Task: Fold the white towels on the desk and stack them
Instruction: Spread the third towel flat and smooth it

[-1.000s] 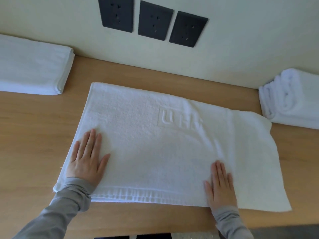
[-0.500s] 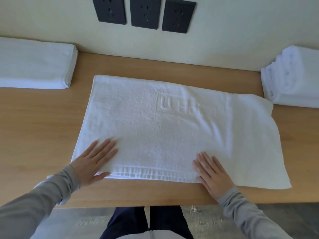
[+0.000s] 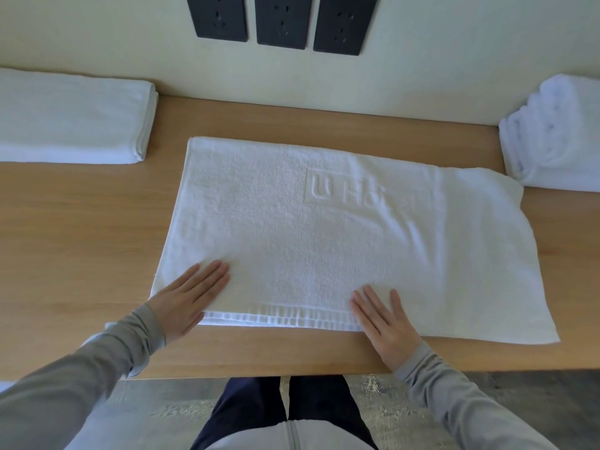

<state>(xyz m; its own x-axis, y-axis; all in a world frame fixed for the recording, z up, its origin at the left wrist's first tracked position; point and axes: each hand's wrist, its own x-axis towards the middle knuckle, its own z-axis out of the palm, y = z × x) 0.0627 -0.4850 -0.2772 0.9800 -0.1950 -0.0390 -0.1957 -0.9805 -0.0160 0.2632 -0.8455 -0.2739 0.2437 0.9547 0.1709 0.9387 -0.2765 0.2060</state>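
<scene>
Middle towel (image 3: 324,238) looks folded once; left hand (image 3: 188,300) and right hand (image 3: 386,323) press flat on its near edge, gripping nothing. More folds plus stacking to go.

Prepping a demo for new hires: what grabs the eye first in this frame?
The big white towel spread across the middle of the desk, with raised lettering near its centre, draws the eye first. The left hand and right hand lie flat, fingers straight, on its near edge. Next come a folded towel at far left, a looser towel pile at far right, and three black sockets on the wall above.
</scene>
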